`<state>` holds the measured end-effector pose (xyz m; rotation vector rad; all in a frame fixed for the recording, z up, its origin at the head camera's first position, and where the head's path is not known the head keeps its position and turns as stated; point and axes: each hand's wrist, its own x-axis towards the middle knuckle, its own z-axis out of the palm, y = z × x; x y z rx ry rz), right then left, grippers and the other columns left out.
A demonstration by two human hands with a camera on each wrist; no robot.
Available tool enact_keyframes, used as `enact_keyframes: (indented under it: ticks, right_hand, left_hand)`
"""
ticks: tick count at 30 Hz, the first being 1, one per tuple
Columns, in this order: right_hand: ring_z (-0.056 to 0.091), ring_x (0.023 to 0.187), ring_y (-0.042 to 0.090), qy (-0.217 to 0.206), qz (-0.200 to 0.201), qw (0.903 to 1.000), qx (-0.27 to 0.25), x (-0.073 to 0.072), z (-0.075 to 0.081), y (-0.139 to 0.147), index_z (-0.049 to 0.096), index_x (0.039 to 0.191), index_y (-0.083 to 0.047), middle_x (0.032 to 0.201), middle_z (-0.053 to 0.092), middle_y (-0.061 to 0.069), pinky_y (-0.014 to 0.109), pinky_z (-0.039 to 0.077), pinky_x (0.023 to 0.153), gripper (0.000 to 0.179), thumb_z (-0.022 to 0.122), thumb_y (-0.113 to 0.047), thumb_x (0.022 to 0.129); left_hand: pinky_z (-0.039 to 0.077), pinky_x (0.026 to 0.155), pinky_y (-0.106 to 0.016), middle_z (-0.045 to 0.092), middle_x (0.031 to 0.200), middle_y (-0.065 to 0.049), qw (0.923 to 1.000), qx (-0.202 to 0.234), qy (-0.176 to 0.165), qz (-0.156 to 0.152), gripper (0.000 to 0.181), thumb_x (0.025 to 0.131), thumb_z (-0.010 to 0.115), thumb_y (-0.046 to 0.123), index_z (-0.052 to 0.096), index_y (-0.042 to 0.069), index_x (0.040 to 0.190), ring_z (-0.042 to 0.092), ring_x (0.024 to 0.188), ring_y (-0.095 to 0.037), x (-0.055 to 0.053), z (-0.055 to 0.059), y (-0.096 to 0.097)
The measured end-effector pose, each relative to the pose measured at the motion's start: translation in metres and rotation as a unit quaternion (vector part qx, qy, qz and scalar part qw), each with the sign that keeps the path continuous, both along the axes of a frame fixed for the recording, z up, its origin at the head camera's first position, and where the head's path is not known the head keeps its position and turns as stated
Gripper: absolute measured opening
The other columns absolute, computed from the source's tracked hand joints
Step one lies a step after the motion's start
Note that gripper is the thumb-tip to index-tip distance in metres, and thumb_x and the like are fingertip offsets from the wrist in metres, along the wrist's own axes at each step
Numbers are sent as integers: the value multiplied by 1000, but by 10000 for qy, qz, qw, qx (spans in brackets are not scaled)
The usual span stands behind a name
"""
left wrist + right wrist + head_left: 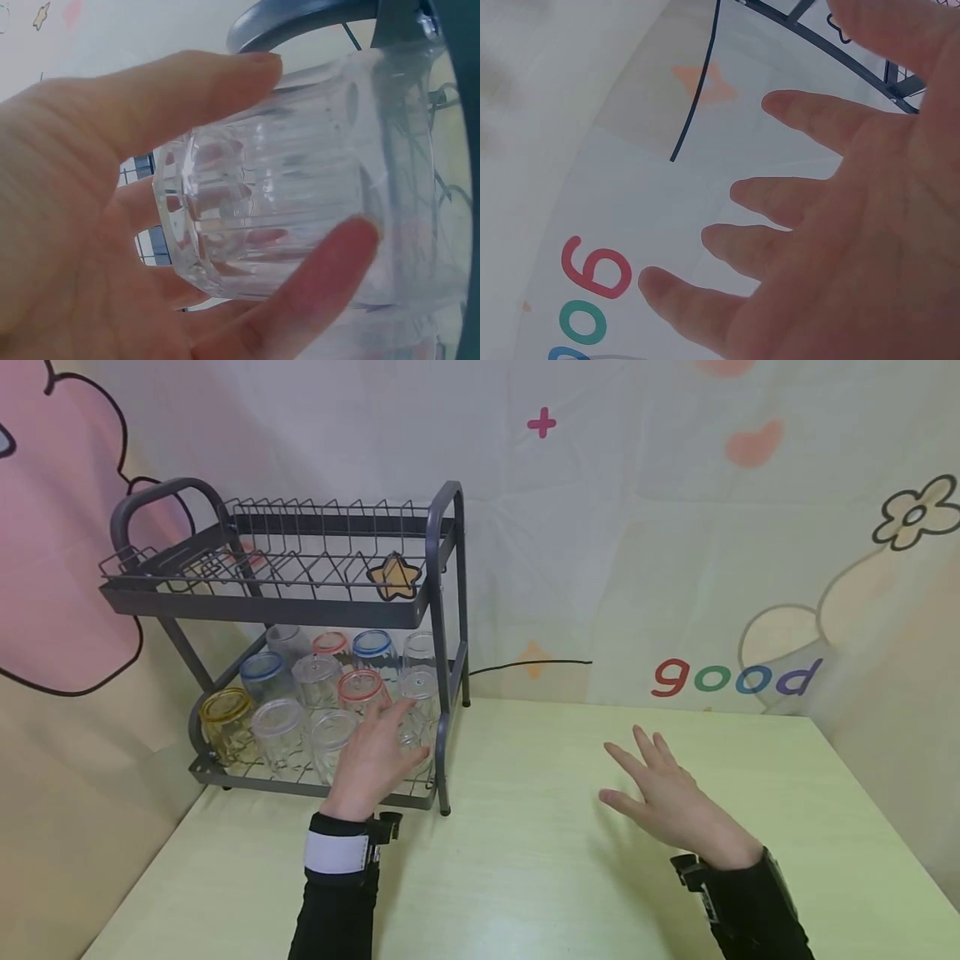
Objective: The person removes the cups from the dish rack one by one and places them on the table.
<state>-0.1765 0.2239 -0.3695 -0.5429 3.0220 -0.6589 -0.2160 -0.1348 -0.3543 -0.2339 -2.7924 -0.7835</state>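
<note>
My left hand (377,758) reaches into the right front of the rack's lower shelf, around an upside-down clear glass (307,165). In the left wrist view the thumb lies along one side of this ribbed glass and a finger crosses its other side, with its base towards the palm. Other fingers are partly hidden behind it. Beside the hand stand a red-rimmed glass (362,683) and another clear glass (330,735). My right hand (667,802) hovers over the right side of the table with its fingers spread and holds nothing; its palm (847,277) shows bare.
A dark two-tier dish rack (270,608) stands at the left, its wire top tier above the glasses. Several upside-down glasses fill the lower shelf, including a yellow glass (228,727) and a blue-rimmed glass (375,649). The pale table (540,860) meets a printed wall cloth (555,568).
</note>
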Motion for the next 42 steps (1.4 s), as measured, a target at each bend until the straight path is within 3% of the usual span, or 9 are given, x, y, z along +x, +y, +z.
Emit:
enact_keyframes:
  ticks: [11, 19, 24, 32, 38, 42]
  right_hand:
    - [6, 139, 57, 167, 88, 9998, -112, 3, 7, 1, 37, 150, -6, 155, 12, 33, 77, 19, 99, 72, 61, -46, 95]
    - [-1, 144, 49, 80, 161, 9983, -546, 6, 19, -6, 34, 152, -10, 159, 6, 27, 74, 15, 103, 72, 60, -47, 95]
    - [-1, 145, 45, 22, 220, 9976, -660, 12, 29, -9, 32, 153, -12, 160, 6, 23, 74, 18, 103, 74, 60, -48, 95]
    - [2, 146, 41, 183, 277, 9962, -808, 22, 38, -8, 28, 155, -18, 161, 8, 17, 70, 24, 104, 78, 63, -49, 93]
    - [15, 143, 45, 403, 316, 9948, -884, 22, 44, -5, 29, 154, -17, 160, 13, 18, 68, 28, 103, 77, 66, -43, 92]
    - [23, 141, 46, 492, 260, 9935, -989, 24, 50, 0, 30, 155, -19, 160, 16, 16, 67, 30, 102, 78, 67, -43, 91]
  left_hand:
    - [52, 57, -43, 49, 129, -25, 9999, -52, 146, 25, 71, 78, 82, 20, 51, 10, 141, 62, 86, -36, 4, 3, 1]
    - [46, 46, -37, 48, 131, -24, 9997, -175, 139, 76, 79, 77, 82, 23, 45, 16, 146, 58, 78, -34, 9, 13, 0]
    - [50, 50, -42, 48, 131, -23, 9987, -174, 487, 33, 71, 77, 83, 24, 53, 14, 140, 59, 94, -39, 16, 19, -1]
    - [38, 37, -29, 52, 126, -22, 9962, -391, 784, 30, 66, 77, 84, 27, 57, 12, 135, 55, 57, -24, 25, 27, -3]
    - [35, 38, -30, 53, 121, -18, 9926, -463, 1123, 56, 65, 76, 85, 29, 58, 12, 133, 48, 52, -21, 29, 32, -9]
    - [36, 39, -30, 52, 123, -17, 9912, -269, 1298, 62, 64, 77, 84, 31, 58, 12, 132, 54, 60, -25, 33, 36, -10]
